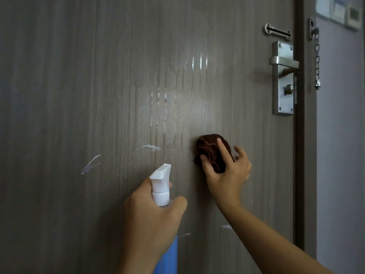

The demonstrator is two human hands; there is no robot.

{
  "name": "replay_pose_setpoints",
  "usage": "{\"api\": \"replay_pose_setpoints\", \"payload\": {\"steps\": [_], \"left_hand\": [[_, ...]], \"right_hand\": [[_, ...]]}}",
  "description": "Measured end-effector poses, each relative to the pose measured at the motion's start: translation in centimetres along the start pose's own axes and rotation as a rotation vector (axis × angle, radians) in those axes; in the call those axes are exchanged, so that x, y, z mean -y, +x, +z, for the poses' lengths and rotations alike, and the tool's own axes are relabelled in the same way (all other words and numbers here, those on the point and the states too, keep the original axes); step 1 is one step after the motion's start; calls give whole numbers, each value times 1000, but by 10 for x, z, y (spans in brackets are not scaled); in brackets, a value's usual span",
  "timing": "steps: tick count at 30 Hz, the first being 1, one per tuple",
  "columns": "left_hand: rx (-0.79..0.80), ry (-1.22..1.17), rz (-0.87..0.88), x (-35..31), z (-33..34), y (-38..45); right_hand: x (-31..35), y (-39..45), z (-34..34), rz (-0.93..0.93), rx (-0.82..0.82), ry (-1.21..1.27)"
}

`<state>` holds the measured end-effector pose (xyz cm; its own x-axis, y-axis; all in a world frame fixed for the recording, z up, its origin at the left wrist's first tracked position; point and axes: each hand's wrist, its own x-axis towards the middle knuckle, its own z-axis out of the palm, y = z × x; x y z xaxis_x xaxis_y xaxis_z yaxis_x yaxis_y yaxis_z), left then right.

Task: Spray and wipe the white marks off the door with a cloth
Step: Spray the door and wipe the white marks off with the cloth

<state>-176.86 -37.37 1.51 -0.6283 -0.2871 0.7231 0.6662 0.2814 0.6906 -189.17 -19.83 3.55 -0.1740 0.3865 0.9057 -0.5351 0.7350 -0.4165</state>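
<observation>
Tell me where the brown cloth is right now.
In the head view the brown cloth sits right of centre, pressed against the door under the right hand, below and left of the lever handle and right of the spray bottle.

Grey-brown wood-grain door point(79, 76) standing shut, carrying white marks point(91, 164) in curved smears low left and thin vertical streaks mid-panel, a crumpled brown cloth point(211, 153) lying pressed flat against it right of the streaks, a metal lever handle point(283, 64) on its plate sitting near the right edge.
</observation>
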Motion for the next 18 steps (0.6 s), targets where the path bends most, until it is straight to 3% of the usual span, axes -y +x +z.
{"api": "replay_pose_setpoints", "payload": {"steps": [2, 6, 9, 12, 15, 18], "left_hand": [[-3, -6, 13, -2, -1, 1], [14, -15, 28, -4, -1, 0], [27, -10, 25, -6, -1, -1], [17, -11, 8, -7, -3, -1], [-10, -23, 4, -8, -6, 0], [-26, -31, 16, -10, -10, 2]], "right_hand": [[3, -2, 4, 55, 16, -33], [11, -5, 12, -179, 27, -133], [13, -1, 10, -243, 97, -86], [12, 9, 0, -233, 167, -48], [9, 25, -16, -163, 131, -36], [2, 40, -25, -89, 120, -160]]}}
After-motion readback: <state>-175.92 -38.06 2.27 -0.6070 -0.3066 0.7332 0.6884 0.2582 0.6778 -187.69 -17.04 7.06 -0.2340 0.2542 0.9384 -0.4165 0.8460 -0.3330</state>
